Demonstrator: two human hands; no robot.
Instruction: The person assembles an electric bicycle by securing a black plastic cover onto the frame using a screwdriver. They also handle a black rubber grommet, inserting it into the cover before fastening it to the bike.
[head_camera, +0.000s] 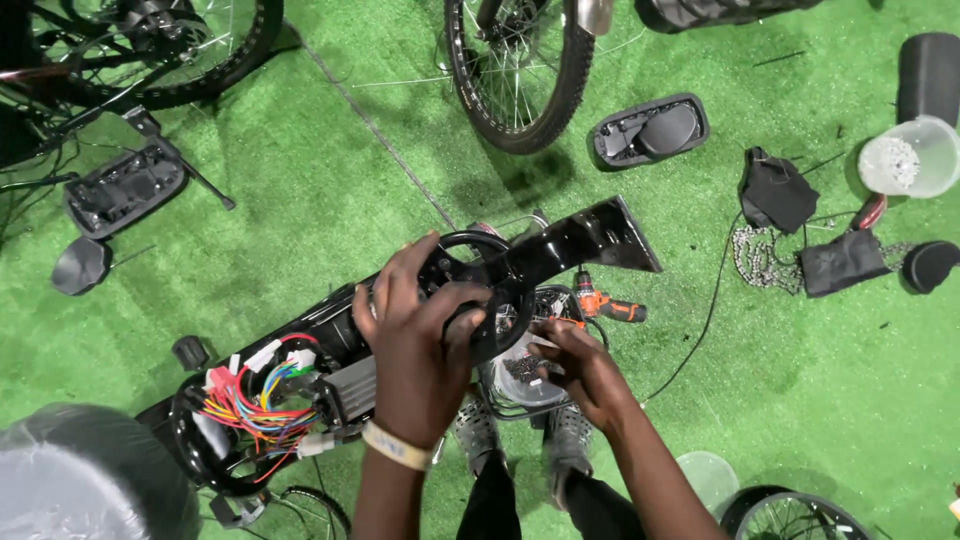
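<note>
Head view: left hand (420, 345) is gripping the black frame housing (500, 270), fingers wrapping its ring opening. Housing's long axis is running lower-left to upper-right, directly under that hand, which is nearer. Right hand (580, 370) is reaching into the clear tub of screws (520, 375) just below, fingertips pinched together; what they hold, cannot tell. One housing, one tub, one orange drill (605, 306).

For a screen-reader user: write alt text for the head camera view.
Seen from above, a person's left hand grips a black plastic bike frame cover while the right hand reaches beneath it. Coloured wires spill from its open end, over green turf.
</note>
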